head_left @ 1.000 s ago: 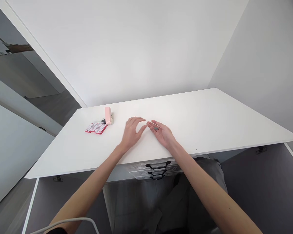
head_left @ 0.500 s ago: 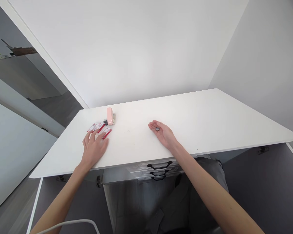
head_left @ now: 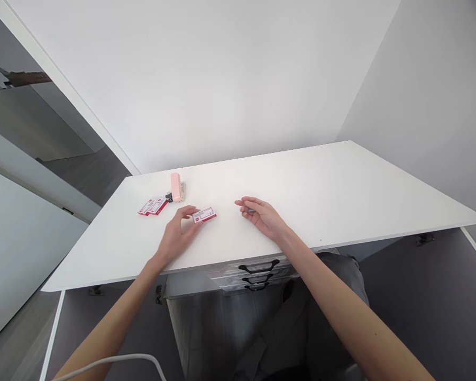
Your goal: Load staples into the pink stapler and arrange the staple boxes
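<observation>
My left hand (head_left: 178, 233) holds a small red-and-white box (head_left: 204, 215) by its near end, just above the white desk (head_left: 341, 190). My right hand (head_left: 262, 216) rests palm up on the desk to the right of the box. Its fingers curl around a small grey piece (head_left: 250, 210). Two more red-and-white boxes (head_left: 152, 206) lie at the desk's back left. A pink stapler (head_left: 176, 188) stands beside them.
Below the desk's front edge are drawers with black handles (head_left: 257, 269). A white cable (head_left: 115, 361) runs along the bottom left. Walls close the desk in behind and to the right.
My left hand went left to the boxes, took one and brought it towards the middle. My right hand has stayed put, its fingers curling in a little.
</observation>
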### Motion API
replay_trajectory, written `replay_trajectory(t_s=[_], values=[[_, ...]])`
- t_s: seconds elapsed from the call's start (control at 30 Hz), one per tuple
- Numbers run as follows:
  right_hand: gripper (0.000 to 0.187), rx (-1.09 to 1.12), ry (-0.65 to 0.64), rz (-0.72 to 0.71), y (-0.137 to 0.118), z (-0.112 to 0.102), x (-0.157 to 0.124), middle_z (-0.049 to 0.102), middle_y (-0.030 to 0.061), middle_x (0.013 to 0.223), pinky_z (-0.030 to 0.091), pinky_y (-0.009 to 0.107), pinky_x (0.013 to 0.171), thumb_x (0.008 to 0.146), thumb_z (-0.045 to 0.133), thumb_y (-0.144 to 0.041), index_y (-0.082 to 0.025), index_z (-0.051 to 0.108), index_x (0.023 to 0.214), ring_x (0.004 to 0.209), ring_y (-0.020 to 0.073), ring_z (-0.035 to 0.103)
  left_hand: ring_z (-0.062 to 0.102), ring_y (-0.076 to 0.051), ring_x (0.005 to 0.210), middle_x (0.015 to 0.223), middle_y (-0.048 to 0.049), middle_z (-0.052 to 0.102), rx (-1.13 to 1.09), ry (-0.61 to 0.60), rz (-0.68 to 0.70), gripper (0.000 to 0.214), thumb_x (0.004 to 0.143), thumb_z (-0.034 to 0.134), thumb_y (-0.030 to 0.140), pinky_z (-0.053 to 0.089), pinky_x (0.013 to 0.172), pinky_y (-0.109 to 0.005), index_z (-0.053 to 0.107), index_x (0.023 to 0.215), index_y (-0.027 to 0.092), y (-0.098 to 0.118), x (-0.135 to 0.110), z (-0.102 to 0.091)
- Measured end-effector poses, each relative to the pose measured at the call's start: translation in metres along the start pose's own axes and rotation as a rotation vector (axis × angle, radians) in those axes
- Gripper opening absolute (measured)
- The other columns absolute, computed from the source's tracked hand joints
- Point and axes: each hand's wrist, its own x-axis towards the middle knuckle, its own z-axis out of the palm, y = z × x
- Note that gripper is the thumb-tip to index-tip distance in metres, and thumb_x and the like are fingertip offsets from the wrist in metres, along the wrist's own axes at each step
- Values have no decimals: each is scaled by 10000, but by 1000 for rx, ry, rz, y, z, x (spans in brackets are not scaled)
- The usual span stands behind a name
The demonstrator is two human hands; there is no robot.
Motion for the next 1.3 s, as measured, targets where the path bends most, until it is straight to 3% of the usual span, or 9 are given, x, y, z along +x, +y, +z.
replay_trajectory(t_s=[0.13, 0.27, 0.5, 0.73, 0.9, 1.0, 1.13, 1.2, 1.3], values=[[156, -3, -37, 31, -3, 2, -1, 786, 106, 1263, 589, 321, 932, 884, 797, -309, -205, 756, 993, 967, 164, 724, 699, -238, 1178, 1373, -81, 688, -103, 11, 93, 432, 958, 673, 494, 552, 1047, -423, 582, 1311, 262, 16, 19, 23], [150, 3, -44, 27, -3, 2, 1, 787, 110, 1265, 593, 334, 963, 902, 788, -316, -197, 756, 987, 979, 174, 731, 701, -234, 1152, 1354, -73, 705, -144, 38, 121, 458, 947, 703, 488, 560, 1027, -422, 570, 1325, 266, 18, 35, 36], [171, -48, -54, 39, -2, 2, 1, 782, 98, 1234, 594, 366, 998, 915, 793, -345, -198, 764, 997, 981, 192, 745, 706, -249, 1190, 1323, -80, 724, -129, -1, 154, 450, 953, 689, 502, 559, 1051, -437, 571, 1312, 259, 18, 38, 37], [207, -108, -37, 27, -2, 6, -1, 761, 79, 1178, 597, 351, 895, 872, 805, -383, -200, 758, 959, 919, 186, 730, 673, -269, 1290, 1345, -73, 725, -150, -40, 127, 447, 937, 707, 516, 514, 1135, -451, 604, 1292, 265, 23, 37, 36], [124, -163, 127, -116, 4, 5, 2, 742, 48, 1185, 529, 269, 752, 833, 751, -278, -222, 754, 943, 967, 159, 684, 664, -266, 1302, 1409, -64, 701, -141, -113, 96, 447, 930, 718, 529, 507, 1119, -425, 618, 1288, 280, 25, 37, 34], [197, -46, 212, -128, 6, -1, 6, 744, 31, 1112, 560, 289, 858, 735, 700, -103, -230, 719, 885, 1110, 193, 693, 648, -267, 1316, 1426, -49, 700, -138, -214, 96, 477, 930, 718, 553, 499, 1108, -427, 600, 1318, 302, 28, 36, 32], [329, 135, 269, -143, 5, -9, 8, 747, 41, 1132, 558, 416, 1127, 678, 618, 27, -237, 644, 872, 1252, 220, 695, 632, -262, 1321, 1344, -36, 746, -158, -346, 116, 581, 945, 702, 556, 472, 1133, -454, 506, 1442, 326, 32, 35, 32], [304, 167, 249, -166, 5, -10, 7, 745, 58, 1173, 520, 456, 1207, 743, 631, 20, -240, 627, 901, 1277, 223, 696, 618, -263, 1327, 1386, -49, 714, -157, -342, 137, 580, 938, 712, 546, 464, 1138, -453, 524, 1436, 315, 31, 35, 32], [199, 143, 195, -184, 4, -7, 4, 743, 96, 1227, 470, 455, 1262, 865, 671, -63, -229, 630, 968, 1300, 231, 695, 614, -263, 1270, 1377, -77, 676, -108, -233, 172, 508, 930, 716, 520, 481, 1087, -432, 596, 1360, 276, 29, 36, 33]])
